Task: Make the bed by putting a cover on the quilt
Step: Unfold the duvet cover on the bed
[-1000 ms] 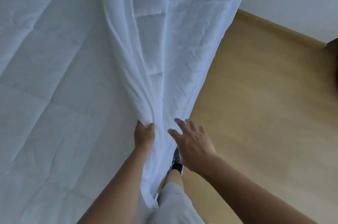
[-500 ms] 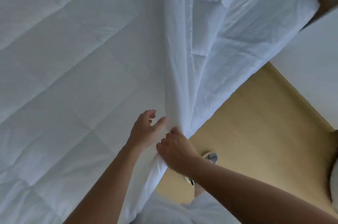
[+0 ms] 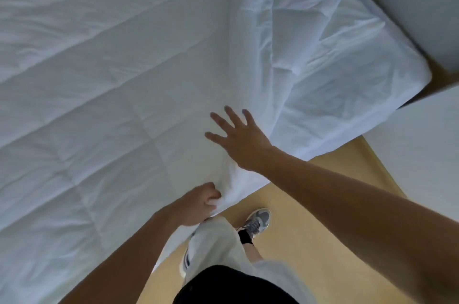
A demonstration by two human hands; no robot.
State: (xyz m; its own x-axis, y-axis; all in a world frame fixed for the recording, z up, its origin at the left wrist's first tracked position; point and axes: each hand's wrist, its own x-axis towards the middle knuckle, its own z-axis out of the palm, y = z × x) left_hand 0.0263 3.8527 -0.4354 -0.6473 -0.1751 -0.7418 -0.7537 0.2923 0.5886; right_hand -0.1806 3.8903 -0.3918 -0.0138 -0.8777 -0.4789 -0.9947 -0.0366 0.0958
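Note:
A white stitched quilt covers most of the bed on the left. A thinner, wrinkled white cover lies along its right side and runs in a fold down to the bed's near edge. My left hand grips a bunch of the white fabric at that near edge, fingers curled round it. My right hand is spread flat with straight fingers on the fabric just above the left hand, holding nothing.
The mattress corner in a white sheet shows at the right. Beyond it are a grey wall and a white panel. Wooden floor lies beside the bed, with my legs and a sneaker on it.
My right hand let go of the fold and now lies spread flat further up. My left hand moved down to the edge and took hold of the fabric. The fold has dropped flatter onto the bed.

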